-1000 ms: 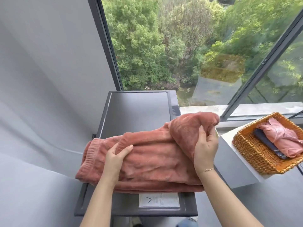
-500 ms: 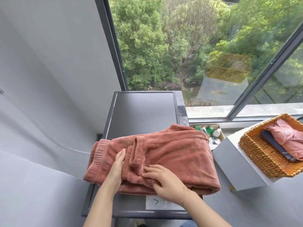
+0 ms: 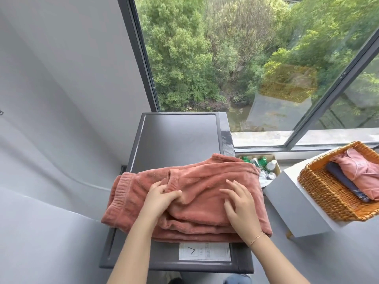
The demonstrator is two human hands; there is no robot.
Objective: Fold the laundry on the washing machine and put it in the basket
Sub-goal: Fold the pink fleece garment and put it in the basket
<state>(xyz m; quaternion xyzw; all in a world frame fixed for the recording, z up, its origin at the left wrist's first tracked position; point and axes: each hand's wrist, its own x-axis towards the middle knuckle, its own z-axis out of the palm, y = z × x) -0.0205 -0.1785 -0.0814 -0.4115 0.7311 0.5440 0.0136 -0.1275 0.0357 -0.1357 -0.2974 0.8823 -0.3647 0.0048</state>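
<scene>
A thick salmon-pink fleece garment (image 3: 205, 177) lies folded across the front half of the grey washing machine top (image 3: 176, 136). Its ribbed cuff hangs off the left side. My left hand (image 3: 160, 197) rests on the middle of the garment, its fingers curled into a fold of the cloth. My right hand (image 3: 238, 199) lies flat on the right part of the garment with fingers spread. The wicker basket (image 3: 320, 193) stands to the right on a white box (image 3: 291, 206) and holds a folded pink garment (image 3: 361, 173) and a dark blue one (image 3: 342, 181).
A grey wall runs along the left. A large window and its sill are behind the machine. A cardboard box of bottles (image 3: 264, 165) sits in the gap between the machine and the white box. A white label (image 3: 205, 251) is stuck at the machine's front edge.
My right hand laid the lifted right end over onto the garment, then moved right and now presses flat. My left hand shifted right and took hold of a fold.
</scene>
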